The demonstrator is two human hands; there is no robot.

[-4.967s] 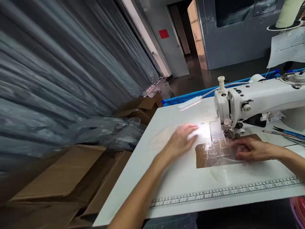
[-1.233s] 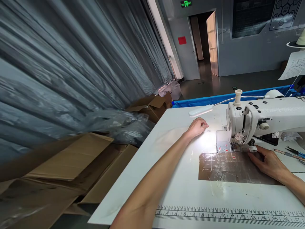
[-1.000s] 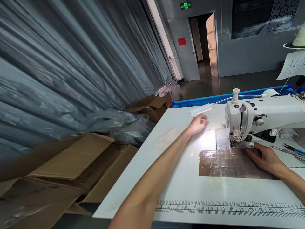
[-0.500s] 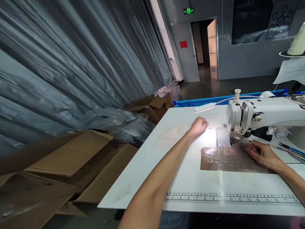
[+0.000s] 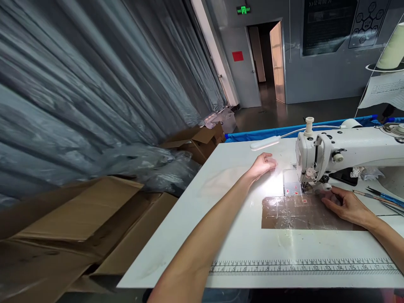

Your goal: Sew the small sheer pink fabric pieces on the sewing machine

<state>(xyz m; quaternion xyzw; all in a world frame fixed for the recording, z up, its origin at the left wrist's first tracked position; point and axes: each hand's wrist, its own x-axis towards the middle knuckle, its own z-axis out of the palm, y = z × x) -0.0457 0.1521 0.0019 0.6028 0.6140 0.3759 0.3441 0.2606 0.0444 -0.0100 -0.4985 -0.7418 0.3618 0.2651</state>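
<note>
My left hand (image 5: 264, 164) is over the white table left of the needle, its fingers curled together under the bright lamp light. Whatever they pinch is too small and glary to make out. My right hand (image 5: 350, 207) rests by the presser foot of the white sewing machine (image 5: 318, 153), thumb and fingers closed, their tips partly hidden. Beneath it lies a brown sheet with a shiny clear surface (image 5: 284, 216), flat on the table. A metal needle plate with small red marks (image 5: 292, 188) shows just left of the needle.
Tweezers and other slim tools (image 5: 383, 198) lie at the right. A printed ruler scale (image 5: 296, 268) runs along the table's front edge. A white lamp (image 5: 265, 143) sits behind my left hand. Open cardboard boxes (image 5: 85, 210) stand left of the table. A thread cone (image 5: 391, 48) rises at the right.
The view has shifted slightly, so the scene sits a little further left. My left hand's fingers have opened out a little; my right hand stays beside the presser foot.
</note>
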